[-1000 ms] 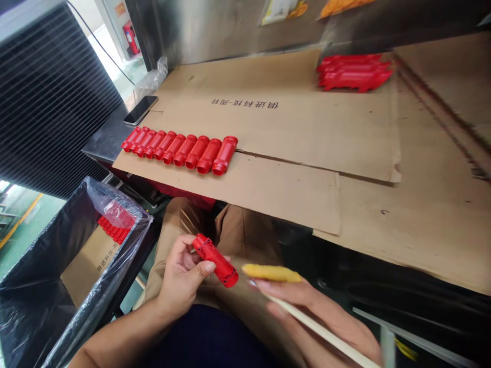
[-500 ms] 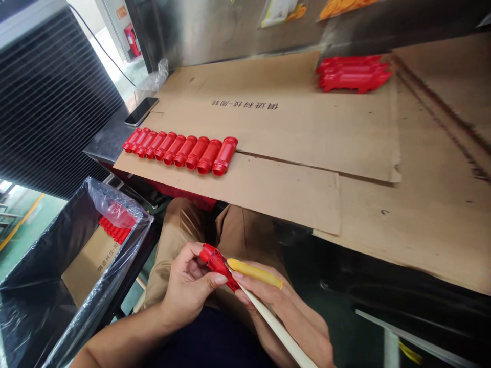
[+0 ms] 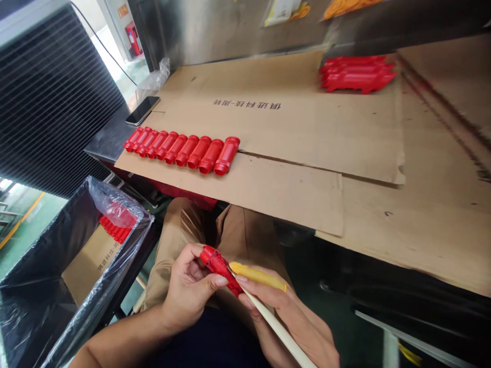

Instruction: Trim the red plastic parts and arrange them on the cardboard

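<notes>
My left hand point(image 3: 192, 286) grips a red plastic tube-like part point(image 3: 218, 266) between thumb and fingers, above my lap. The part lies tilted, its upper end by my left fingertips. In my right hand point(image 3: 289, 312) is a slim tool with a long cream handle point(image 3: 276, 327), held like a pen. Its thin tip rests at the side of the red part, and its exact shape is too small to make out. A yellow finger cot point(image 3: 259, 276) covers one finger of my right hand. My right fingertips are close to the part's lower end.
On the cardboard-covered bench point(image 3: 299, 133) lies a row of several red tubes point(image 3: 194, 153). More red parts point(image 3: 356, 74) sit stacked at the back right. A phone point(image 3: 142, 110) lies at the left edge. A plastic-lined bin point(image 3: 23, 283) holding cardboard and red parts stands at left.
My right hand with the tool has shifted very slightly right and down. The view has moved a little; my left hand keeps its hold on the red part.
</notes>
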A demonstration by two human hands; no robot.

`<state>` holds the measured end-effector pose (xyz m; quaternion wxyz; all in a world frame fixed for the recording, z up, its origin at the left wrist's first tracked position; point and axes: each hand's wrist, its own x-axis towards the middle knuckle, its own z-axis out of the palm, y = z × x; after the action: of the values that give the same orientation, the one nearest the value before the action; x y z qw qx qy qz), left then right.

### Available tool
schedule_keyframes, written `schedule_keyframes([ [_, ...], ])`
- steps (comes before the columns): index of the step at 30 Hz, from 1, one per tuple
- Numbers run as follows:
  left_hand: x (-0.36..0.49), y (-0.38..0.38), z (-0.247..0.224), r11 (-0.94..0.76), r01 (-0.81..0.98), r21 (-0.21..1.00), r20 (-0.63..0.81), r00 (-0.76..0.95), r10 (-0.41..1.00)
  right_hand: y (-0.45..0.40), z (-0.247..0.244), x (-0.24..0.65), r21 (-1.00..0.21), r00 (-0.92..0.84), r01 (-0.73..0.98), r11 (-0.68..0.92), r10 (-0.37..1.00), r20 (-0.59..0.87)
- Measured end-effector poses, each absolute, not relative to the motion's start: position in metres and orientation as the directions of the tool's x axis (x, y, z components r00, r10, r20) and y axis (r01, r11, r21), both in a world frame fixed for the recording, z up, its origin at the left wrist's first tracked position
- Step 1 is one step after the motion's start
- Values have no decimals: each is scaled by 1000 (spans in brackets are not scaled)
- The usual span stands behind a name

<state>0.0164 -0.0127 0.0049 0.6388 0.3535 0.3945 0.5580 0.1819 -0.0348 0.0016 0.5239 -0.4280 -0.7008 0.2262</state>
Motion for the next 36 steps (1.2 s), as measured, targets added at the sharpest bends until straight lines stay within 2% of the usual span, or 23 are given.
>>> schedule_keyframes([
  [18,17,-13,1,102,-408,907,-76,81,994,-28,5,188,-789,-132,362,496,865,484],
  [23,17,-12,1,92,-338,936,-74,66,995,-15,7,191,-701,-255,347,623,782,569],
  [25,16,-12,3,111,-336,935,-95,62,994,-15,9,192,-711,-244,330,621,784,571],
  [27,15,-12,4,140,-346,928,-122,76,990,-17,11,195,-813,-145,270,515,857,495],
  [30,14,-11,5,216,-376,901,-178,132,975,-16,15,202,-967,1,-37,251,968,252],
  [33,13,-11,3,288,-427,857,-231,181,956,-10,19,211,-939,-49,-338,65,995,86],
  [34,13,-11,2,309,-446,840,-245,198,949,-8,20,213,-935,-55,-350,46,996,70],
  [36,12,-10,2,352,-475,806,-266,239,934,-5,22,215,-976,10,-208,67,998,67],
])
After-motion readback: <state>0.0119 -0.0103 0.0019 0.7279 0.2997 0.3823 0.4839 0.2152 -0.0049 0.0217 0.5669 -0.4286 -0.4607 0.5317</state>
